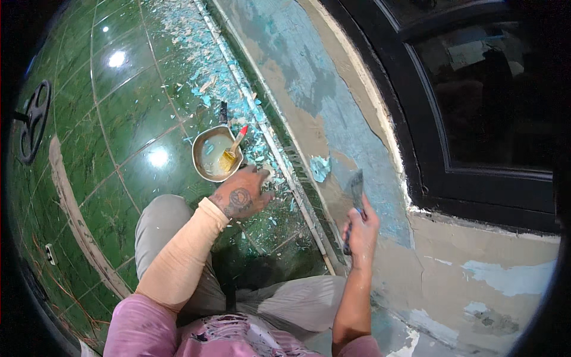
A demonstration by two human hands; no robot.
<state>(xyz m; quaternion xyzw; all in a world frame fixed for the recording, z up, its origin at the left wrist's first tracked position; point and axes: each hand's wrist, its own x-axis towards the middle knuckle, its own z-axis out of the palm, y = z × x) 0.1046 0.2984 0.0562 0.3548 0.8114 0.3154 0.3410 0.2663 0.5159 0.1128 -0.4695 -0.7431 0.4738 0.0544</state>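
Note:
My right hand [361, 237] is wrapped round the dark handle of a scraper [355, 187], its blade up against the wall [342, 137]. Beside the blade, a turquoise flap of paint [320, 169] curls off the wall. Low over the floor, my left hand [241, 193] is open with its fingers apart, above scattered paint chips [262, 156] and near the pan's rim. That metal pan [195, 156] holds cloudy liquid with a few turquoise flakes in it. A paintbrush [233, 152] with a red-tipped handle and yellow bristles leans in the pan.
A dark window frame [416, 149] borders the wall on the right. Along the wall's foot runs a pale skirting edge [276, 154], with chips heaped beside it. Green tiles [119, 137] cover the floor; a dark wheel-shaped object [37, 122] stands at the far left.

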